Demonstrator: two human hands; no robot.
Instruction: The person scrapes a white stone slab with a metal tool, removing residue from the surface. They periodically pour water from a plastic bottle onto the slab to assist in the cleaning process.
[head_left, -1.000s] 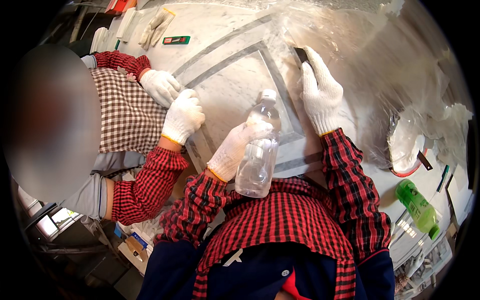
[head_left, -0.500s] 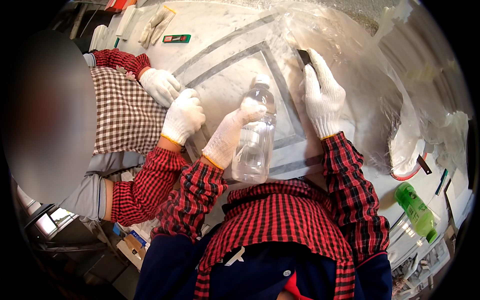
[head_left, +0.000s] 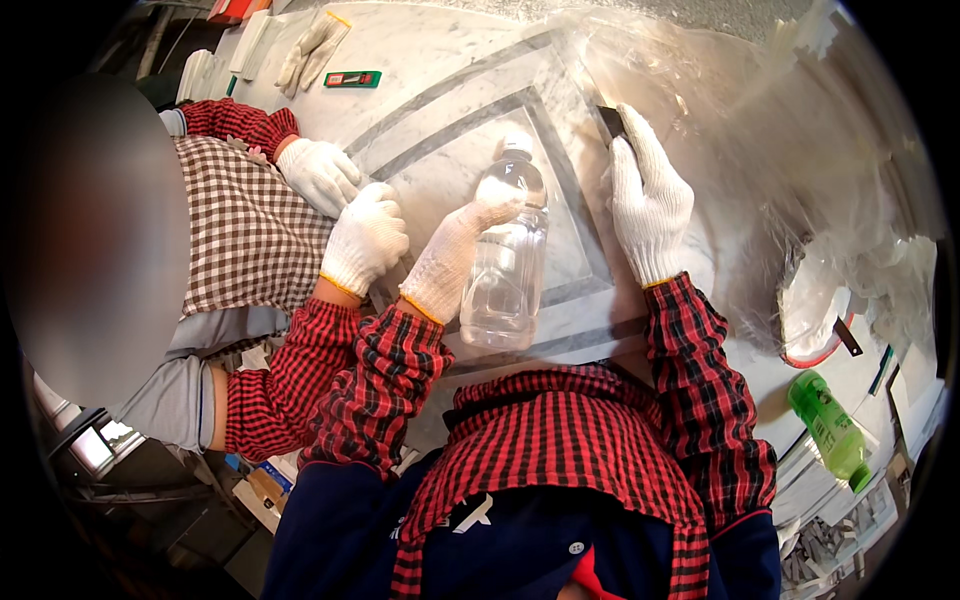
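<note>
A clear plastic bottle (head_left: 508,270) with a white cap stands tilted over the marble panel, its cap end pointing away from me. My left hand (head_left: 450,250), in a white knit glove, is wrapped round the bottle's left side and shoulder. My right hand (head_left: 650,205), gloved too, lies by the panel's right border with the fingers pointing away. Between its thumb and fingers is a small dark flat blade-like piece (head_left: 610,122), mostly covered by the glove. Under both hands spreads the white marble panel with grey inlaid bands (head_left: 480,100).
A co-worker's gloved hands (head_left: 365,240) work at the panel's left edge. Clear plastic sheeting (head_left: 720,110) covers the far right. Nearer lie a red-rimmed bowl of white stuff (head_left: 815,310) and a green bottle (head_left: 830,425). Spare gloves (head_left: 312,52) and a green case (head_left: 352,79) lie far left.
My left hand and the bottle have shifted slightly away from me and to the left. My right hand has come slightly nearer, still with the dark piece.
</note>
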